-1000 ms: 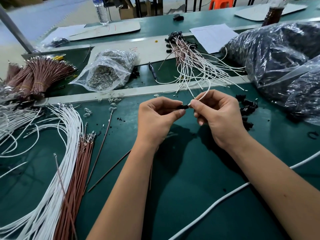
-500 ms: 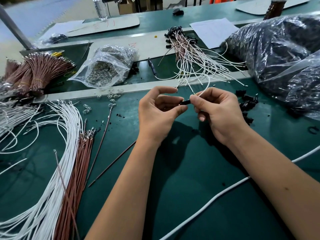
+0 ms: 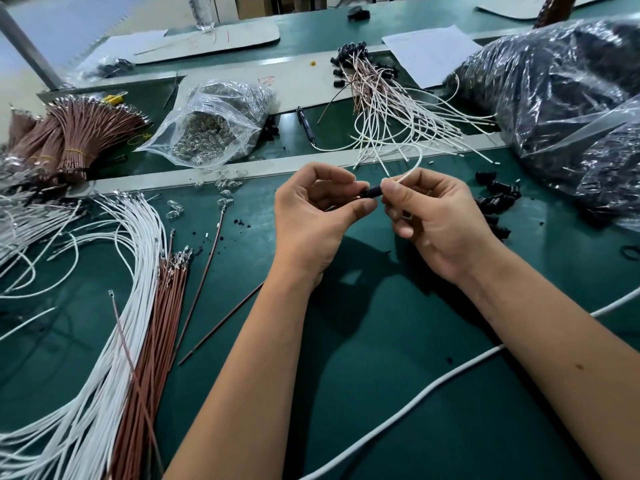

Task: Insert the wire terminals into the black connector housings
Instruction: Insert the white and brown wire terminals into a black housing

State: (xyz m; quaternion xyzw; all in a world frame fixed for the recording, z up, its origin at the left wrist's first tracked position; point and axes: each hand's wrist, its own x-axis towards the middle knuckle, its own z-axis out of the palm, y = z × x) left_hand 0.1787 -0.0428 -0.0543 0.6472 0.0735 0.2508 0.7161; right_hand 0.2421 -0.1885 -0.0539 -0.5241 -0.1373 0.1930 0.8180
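1. Broadly, the green table (image 3: 398, 427) carries everything; the places below are given from the housing held above its middle.
2. Right of the housing and farther back lie big plastic bags (image 3: 561, 109) of dark parts.
3. Far left of it, white wires (image 3: 114, 323) and brown wires (image 3: 152, 323) sweep toward the near edge.
4. Behind it lies a fan of finished wires (image 3: 391, 109); back-left sits a clear bag (image 3: 211, 129) of small clear parts.
5. Left hand (image 3: 311, 223) pinches the housing between thumb and forefinger.
6. Right hand (image 3: 440, 220) pinches a white wire (image 3: 414, 168) at the housing's right end; the wire arcs up and away.
7. Just right of the hands lie loose housings (image 3: 495, 199).
8. Housing (image 3: 371, 193): small, black, level between both hands' fingertips.
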